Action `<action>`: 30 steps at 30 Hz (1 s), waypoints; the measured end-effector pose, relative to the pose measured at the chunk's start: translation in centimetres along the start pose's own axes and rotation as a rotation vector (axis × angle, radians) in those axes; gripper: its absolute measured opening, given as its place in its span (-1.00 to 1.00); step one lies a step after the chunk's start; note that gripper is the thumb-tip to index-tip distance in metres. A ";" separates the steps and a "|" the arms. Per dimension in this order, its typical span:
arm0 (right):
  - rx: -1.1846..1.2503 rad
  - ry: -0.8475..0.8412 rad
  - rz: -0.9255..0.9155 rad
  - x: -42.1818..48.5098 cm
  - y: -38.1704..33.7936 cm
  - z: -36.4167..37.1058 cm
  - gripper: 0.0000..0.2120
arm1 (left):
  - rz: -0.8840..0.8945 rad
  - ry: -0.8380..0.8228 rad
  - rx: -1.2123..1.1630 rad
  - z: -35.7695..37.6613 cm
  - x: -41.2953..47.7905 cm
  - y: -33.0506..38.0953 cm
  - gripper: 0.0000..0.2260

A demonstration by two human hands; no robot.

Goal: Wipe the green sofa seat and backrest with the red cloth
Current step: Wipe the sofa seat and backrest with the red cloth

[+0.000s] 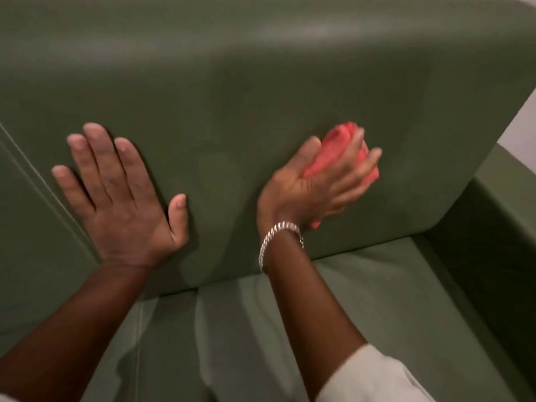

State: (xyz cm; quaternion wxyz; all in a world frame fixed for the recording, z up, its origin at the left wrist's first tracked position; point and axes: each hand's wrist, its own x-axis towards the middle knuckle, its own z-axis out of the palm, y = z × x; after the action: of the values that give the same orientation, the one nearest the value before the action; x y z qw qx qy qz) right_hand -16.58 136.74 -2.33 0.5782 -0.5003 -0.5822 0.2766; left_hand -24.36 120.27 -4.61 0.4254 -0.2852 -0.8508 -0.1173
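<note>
The green sofa backrest (246,82) fills the upper view, and the lighter green seat (362,300) lies below it. My right hand (316,184), blurred and wearing a silver bracelet, presses the bunched red cloth (333,152) against the backrest's lower right part. The cloth is mostly covered by my fingers. My left hand (119,195) lies flat on the backrest to the left, fingers spread, holding nothing.
The sofa's right armrest (499,216) rises beside the seat at the right. A second backrest cushion (26,227) adjoins at the far left, with a seam between them. A pale wall (522,123) shows behind the top right corner.
</note>
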 end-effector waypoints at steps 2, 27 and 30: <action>-0.076 -0.098 -0.374 -0.8 -0.2 -0.4 -0.47 | 0.013 -0.029 -0.027 -0.5 0.1 -0.3 -0.25; -0.085 -0.535 -1.132 -23.1 -15.9 4.4 -0.47 | 0.006 -0.090 0.155 -5.9 -1.6 -35.0 -0.26; -0.175 -0.576 -1.387 -25.6 -12.4 3.2 -0.42 | -0.031 0.000 0.138 -4.8 -3.1 -36.0 -0.25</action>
State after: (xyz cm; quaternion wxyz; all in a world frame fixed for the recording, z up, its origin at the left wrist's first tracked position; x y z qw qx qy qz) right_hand -27.24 110.13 -1.88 0.4028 0.0285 -0.9115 -0.0780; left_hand -40.81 87.76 -2.60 0.4421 -0.2420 -0.8612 -0.0649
